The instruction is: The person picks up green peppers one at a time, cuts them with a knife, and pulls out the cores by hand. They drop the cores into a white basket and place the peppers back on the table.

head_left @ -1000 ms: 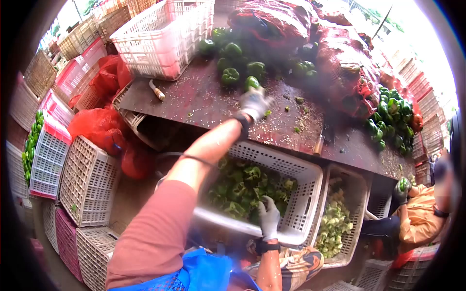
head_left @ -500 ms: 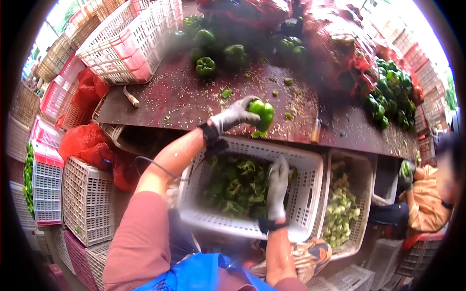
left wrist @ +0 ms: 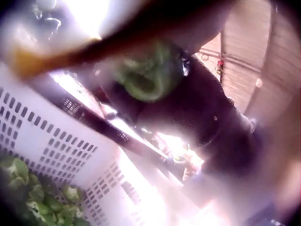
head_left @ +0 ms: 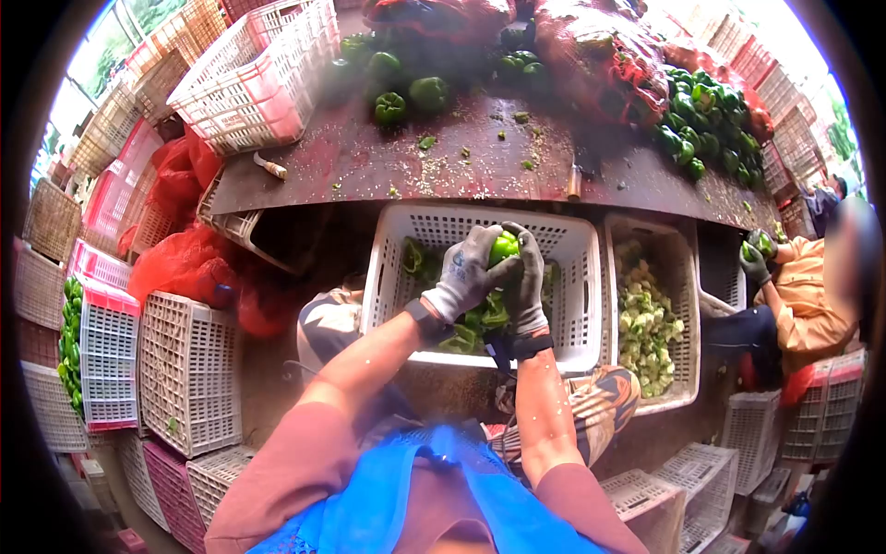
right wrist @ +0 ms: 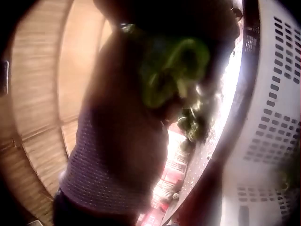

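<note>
Both gloved hands meet over a white plastic crate (head_left: pixel 574 346) and hold a green bell pepper (head_left: pixel 504 246) between them. My left hand (head_left: pixel 464 270) grips its left side, while the right hand (head_left: pixel 528 286) has its fingers round the other side. In the left wrist view the pepper (left wrist: pixel 149 77) is blurred and partly covered by dark shapes. The right wrist view shows the pepper's lobed, furrowed side (right wrist: pixel 171 70) against the dark glove. Below the hands, pieces of green pepper (head_left: pixel 489 314) lie in the crate.
A table (head_left: pixel 369 175) strewn with seeds carries whole peppers (head_left: pixel 427 94), a knife (head_left: pixel 269 166), an upright crate (head_left: pixel 249 92) and red net sacks (head_left: pixel 600 55). Beside the white crate stands another with pale cores (head_left: pixel 646 323). A person in orange (head_left: pixel 808 286) sits at the right.
The left hand took a bell pepper from the table and brought it down over the crate. The right hand rose from the pepper pieces and now holds that pepper too.
</note>
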The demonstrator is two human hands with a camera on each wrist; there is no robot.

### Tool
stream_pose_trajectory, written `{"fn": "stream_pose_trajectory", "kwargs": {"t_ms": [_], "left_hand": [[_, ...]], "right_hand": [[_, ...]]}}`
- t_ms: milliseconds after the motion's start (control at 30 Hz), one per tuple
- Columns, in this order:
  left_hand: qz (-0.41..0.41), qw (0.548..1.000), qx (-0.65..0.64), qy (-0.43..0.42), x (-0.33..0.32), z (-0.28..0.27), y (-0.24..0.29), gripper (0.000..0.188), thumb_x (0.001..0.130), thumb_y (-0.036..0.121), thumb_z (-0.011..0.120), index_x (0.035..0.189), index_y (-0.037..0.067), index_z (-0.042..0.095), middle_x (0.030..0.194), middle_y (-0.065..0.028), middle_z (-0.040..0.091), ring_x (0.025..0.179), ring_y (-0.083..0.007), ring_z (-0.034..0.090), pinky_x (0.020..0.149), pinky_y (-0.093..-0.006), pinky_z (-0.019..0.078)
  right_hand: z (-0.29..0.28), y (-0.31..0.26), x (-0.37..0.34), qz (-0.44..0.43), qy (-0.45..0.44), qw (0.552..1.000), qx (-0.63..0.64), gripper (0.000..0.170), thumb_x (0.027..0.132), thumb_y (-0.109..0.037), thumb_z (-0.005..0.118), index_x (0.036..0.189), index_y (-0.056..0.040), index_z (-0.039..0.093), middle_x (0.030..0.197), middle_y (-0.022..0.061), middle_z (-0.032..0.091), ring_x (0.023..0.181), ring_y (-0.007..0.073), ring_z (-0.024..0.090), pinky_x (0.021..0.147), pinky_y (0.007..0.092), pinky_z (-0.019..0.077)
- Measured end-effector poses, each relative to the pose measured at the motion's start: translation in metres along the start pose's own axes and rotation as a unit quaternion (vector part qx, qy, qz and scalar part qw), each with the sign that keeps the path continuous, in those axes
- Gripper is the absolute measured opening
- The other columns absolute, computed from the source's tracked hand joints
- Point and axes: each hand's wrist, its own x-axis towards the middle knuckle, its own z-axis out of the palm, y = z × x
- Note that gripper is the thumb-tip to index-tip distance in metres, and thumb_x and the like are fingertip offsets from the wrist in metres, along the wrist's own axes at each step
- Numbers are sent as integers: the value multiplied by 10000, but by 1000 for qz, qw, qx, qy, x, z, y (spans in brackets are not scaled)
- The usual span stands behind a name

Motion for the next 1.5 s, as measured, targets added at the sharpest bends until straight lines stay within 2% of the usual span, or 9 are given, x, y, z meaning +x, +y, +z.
{"fn": "stream_pose_trajectory", "kwargs": {"t_ms": [300,467,600,800,1067,1167,1233,1367,1500], "left_hand": [[2,998,22,54,-23,-6,12,383,872,403,653,1108,110,579,883,-119,612,726,-319,655,604,-409,526],[-34,988,135,-61,-10,-5,-19,450,916,510,567,1024,73,590,931,-156,645,763,-283,671,645,-396,557],[-116,980,145,-75,-14,-2,-34,401,907,458,598,1016,73,582,957,-145,656,803,-327,665,692,-423,534],[-350,825,-445,-13,-19,-1,-60,370,899,258,712,1170,18,638,1026,-37,691,880,-99,624,777,-252,531],[-351,833,-367,-221,-20,-22,-96,252,899,236,701,1016,13,694,896,-4,684,806,-75,588,745,-245,494],[-272,922,19,-275,-20,-24,-102,341,931,361,628,1151,104,671,1143,-169,671,1037,-284,644,878,-376,499],[-213,921,284,-162,-39,-16,-70,634,909,633,489,1312,148,554,1388,-214,477,1228,-329,531,955,-431,453],[-456,810,-229,-288,-32,-3,-50,708,863,751,459,911,79,679,711,-68,656,561,-206,613,520,-340,497],[-505,730,-382,-256,-32,-14,-30,539,921,588,554,907,64,676,692,8,616,524,-75,547,454,-226,422]], "right_hand": [[19,8,-12,-34,57,988,-140,324,967,-291,487,1027,-7,631,953,29,610,894,128,567,855,279,458],[24,45,-1,219,86,917,324,317,910,-400,562,859,-94,626,838,55,639,755,193,618,718,314,510],[39,79,19,125,304,944,17,305,900,-325,641,704,-93,625,658,1,578,602,124,537,578,302,445],[24,94,20,76,243,967,-32,408,931,-351,564,893,36,688,719,84,651,657,143,557,632,319,465],[-23,58,7,58,-10,841,-537,462,856,-507,585,923,-67,709,832,157,698,770,304,674,722,375,493],[-52,62,15,282,213,935,5,444,917,-480,520,926,-60,665,768,52,667,672,205,659,635,336,539],[-58,57,10,236,113,953,154,368,952,-427,480,927,-97,641,763,43,653,654,188,640,622,331,542],[-28,57,6,12,159,986,-59,336,995,-324,442,906,-66,639,857,23,616,790,120,568,757,278,462],[14,52,-9,-142,151,959,-192,253,924,-224,536,1002,3,613,908,55,617,805,154,569,764,279,479]]}}
